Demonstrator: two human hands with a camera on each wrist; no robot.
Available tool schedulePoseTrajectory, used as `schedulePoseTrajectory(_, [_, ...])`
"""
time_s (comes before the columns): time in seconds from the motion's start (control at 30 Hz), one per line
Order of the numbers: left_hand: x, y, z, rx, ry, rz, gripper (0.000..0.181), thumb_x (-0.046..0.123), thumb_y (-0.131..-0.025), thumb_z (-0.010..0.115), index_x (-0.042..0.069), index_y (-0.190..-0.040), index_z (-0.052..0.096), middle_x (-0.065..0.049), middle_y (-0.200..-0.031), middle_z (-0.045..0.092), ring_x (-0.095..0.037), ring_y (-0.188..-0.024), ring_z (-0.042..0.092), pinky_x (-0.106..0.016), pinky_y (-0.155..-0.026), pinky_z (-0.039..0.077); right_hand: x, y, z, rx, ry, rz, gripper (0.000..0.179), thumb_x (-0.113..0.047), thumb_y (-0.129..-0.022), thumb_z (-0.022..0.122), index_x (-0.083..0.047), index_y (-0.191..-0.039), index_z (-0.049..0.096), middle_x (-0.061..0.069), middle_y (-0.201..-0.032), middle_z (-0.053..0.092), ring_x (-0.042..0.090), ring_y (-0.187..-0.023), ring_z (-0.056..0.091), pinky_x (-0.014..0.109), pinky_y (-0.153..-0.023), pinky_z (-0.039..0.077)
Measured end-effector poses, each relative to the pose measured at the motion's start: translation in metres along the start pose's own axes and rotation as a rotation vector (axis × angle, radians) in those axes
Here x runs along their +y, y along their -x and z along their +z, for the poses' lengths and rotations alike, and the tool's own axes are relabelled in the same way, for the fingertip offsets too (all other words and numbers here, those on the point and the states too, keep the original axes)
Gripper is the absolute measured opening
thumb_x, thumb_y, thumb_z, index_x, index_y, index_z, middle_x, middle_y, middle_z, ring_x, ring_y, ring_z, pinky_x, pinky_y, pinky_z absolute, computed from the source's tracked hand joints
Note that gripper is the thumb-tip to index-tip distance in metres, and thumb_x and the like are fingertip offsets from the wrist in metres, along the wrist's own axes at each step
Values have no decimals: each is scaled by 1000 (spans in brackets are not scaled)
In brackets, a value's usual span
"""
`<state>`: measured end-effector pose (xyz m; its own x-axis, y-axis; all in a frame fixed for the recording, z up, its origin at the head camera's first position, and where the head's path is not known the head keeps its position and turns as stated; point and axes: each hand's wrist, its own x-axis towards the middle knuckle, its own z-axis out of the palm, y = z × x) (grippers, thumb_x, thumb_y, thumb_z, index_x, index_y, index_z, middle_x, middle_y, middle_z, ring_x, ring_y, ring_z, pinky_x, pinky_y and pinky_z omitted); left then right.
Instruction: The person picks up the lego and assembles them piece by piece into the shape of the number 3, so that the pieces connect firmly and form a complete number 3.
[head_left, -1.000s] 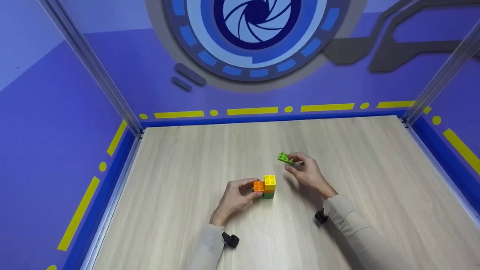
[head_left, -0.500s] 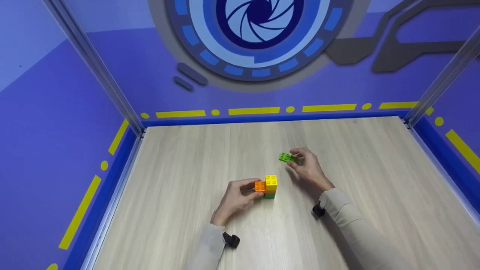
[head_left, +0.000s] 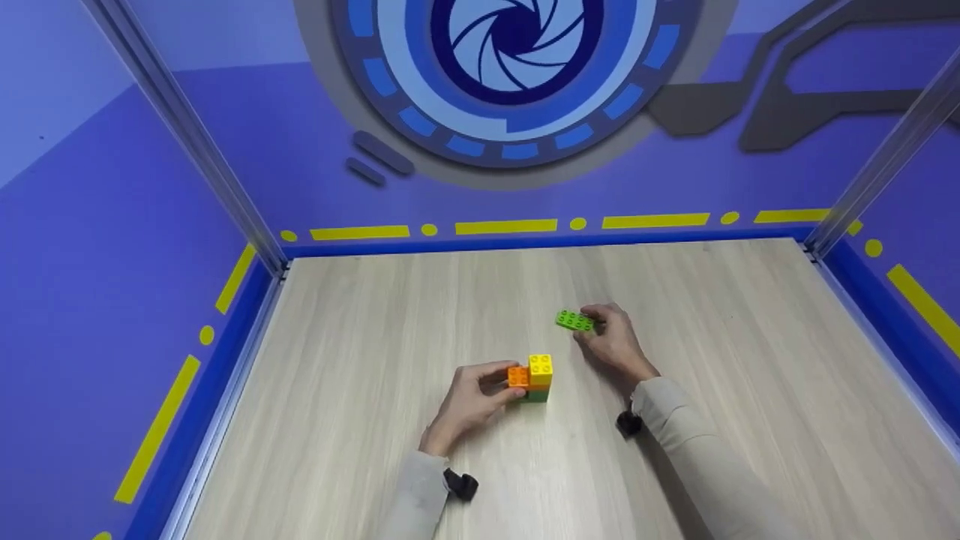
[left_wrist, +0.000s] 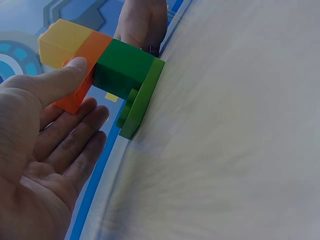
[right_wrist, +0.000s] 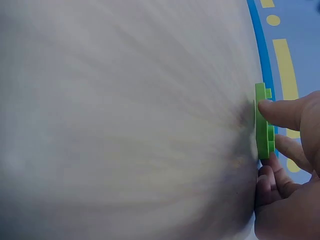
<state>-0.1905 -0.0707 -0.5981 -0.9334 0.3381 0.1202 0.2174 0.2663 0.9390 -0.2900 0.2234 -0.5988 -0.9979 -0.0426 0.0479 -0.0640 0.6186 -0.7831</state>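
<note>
My left hand [head_left: 469, 401] grips a small stack of toy building bricks by its orange brick [head_left: 518, 376], thumb on the near side and fingers behind. A yellow brick [head_left: 540, 366] tops the stack's right side. Under the orange layer comes a dark green brick [left_wrist: 124, 67], and a thin green plate [left_wrist: 142, 102] forms the base in the left wrist view. My right hand [head_left: 613, 341] pinches a loose light green plate [head_left: 574, 321] by its right end, studs facing up, beyond the stack. In the right wrist view this plate [right_wrist: 262, 122] shows edge-on between thumb and fingers, close over the tabletop.
The pale wooden table [head_left: 360, 322] ends at a blue printed back wall [head_left: 247, 165], with side walls left and right. Metal posts [head_left: 187, 135] stand at the back corners. A black wrist device [head_left: 460, 485] sits at the left cuff, another [head_left: 628, 424] at the right.
My right fingers have shifted along the light green plate and turned it; more of its studs show now. The right forearm has drawn slightly left. My left hand and the stack stay put.
</note>
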Motion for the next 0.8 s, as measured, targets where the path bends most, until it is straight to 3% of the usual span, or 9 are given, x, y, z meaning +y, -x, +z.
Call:
schedulePoseTrajectory(0.37, [-1,0,-1,0,-12,12,47,24,-94,84,10,-138,72,-7,-135,75,-20,-123,72,-33,-105,59,0,-4,4,5,19,11,42,-4,-95,77,4,-135,69,23,-131,63,37,-121,56,52,-109,47])
schedulePoseTrajectory(0.63, [-1,0,-1,-1,2,8,48,23,-95,84,8,-138,72,-6,-135,74,-20,-124,72,-33,-106,58,-1,-6,4,5,35,-24,39,-3,-95,78,6,-132,70,24,-127,64,37,-116,57,48,-101,48])
schedulePoseTrajectory(0.8, [-1,0,0,-2,1,7,47,24,-95,83,10,-138,72,-6,-135,75,-20,-124,72,-33,-106,58,-3,-6,4,-3,8,-11,39,-2,-96,76,6,-133,69,24,-128,63,37,-116,59,49,-103,50])
